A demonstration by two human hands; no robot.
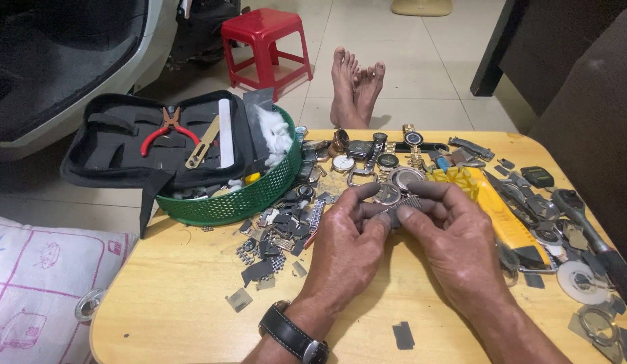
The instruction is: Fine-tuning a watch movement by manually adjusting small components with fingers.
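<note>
I see left hand [346,239] and right hand [455,236] both pinched shut on a metal watch band [402,202] over the table's [192,296] middle. Watch parts [280,236] crowd left, far and right edges; near edge is open.

Bare forearms, black leather-strap wristwatch [291,333] on left wrist, bare feet [356,87]

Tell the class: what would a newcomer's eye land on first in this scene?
Most likely the two hands, left hand and right hand, meeting at the middle of the yellow table and pinching a small metal mesh watch strap between them. Next, the scatter of watches behind them, and the green basket at the left with an open black tool case holding red-handled pliers.
</note>
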